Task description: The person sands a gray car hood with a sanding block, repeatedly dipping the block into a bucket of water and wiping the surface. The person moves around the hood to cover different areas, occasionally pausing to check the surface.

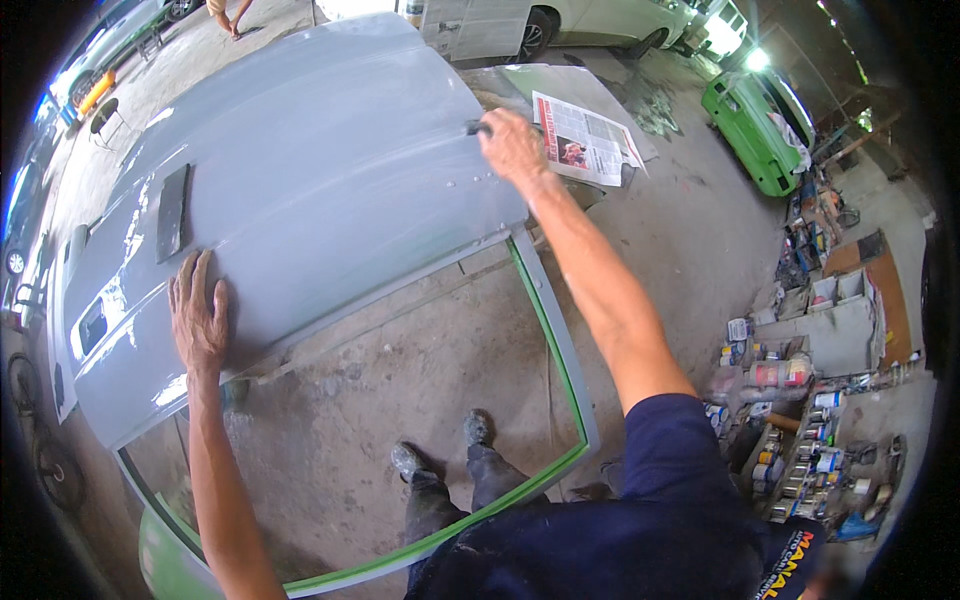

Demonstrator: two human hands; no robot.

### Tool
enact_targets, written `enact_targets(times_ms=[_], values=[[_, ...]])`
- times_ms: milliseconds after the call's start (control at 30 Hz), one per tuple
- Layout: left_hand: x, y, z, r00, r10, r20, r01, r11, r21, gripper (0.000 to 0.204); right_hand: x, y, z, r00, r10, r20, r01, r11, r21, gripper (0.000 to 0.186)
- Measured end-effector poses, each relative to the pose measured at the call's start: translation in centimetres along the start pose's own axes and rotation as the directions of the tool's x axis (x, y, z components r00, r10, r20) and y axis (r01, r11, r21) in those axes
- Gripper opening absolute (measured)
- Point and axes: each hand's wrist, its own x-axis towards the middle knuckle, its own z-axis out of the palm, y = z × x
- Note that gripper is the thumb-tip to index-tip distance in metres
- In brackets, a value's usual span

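A grey car door (330,150) lies outer side up in front of me, wet and shiny in places, with its window frame (545,290) toward me. My left hand (199,315) rests flat on the door near the window edge, fingers stretched and a little apart. Just beyond its fingertips lies a flat dark rectangular strip (173,212). At the door's right edge my right hand (514,147) is closed round a small dark piece (478,128), mostly hidden by the fingers. A rectangular handle opening (93,328) shows at the door's left end.
A newspaper sheet (590,140) lies on a panel beyond the door's right edge. Paint cans (790,490) and boxes crowd the floor at right. A green car body part (755,130) stands at the far right, a white vehicle (610,25) at the back. My feet (408,460) show through the window opening.
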Motion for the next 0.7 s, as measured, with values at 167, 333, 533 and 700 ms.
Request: enact_targets(times_ms=[167, 333, 533, 700], values=[[0.1, 0.1, -0.3, 0.999, 0.022, -0.028, -0.023, 1.000, -0.019, 0.055, -0.2, 1.6, -0.3, 0.996, -0.044, -0.074, 0.048, 0.998, 0.049, 0.041], [0.1, 0.4, -0.7, 0.999, 0.022, -0.025, -0.024, 0.997, -0.070, 0.054, -5.2, 0.0, 2.8, 0.983, -0.131, -0.126, 0.146, 0.982, 0.117, 0.058], [0.2, 0.7, -0.8, 0.999, 0.037, -0.039, -0.037, 0.999, -0.021, 0.054, -15.4, -0.7, 0.8, 0.985, -0.138, -0.106, 0.152, 0.979, 0.138, 0.061], [-0.1, 0.8, -0.7, 0.998, 0.040, -0.056, -0.040, 0.999, 0.005, 0.055, -10.2, -0.1, 1.5, 0.989, -0.107, -0.098, 0.116, 0.988, 0.098, 0.056]])
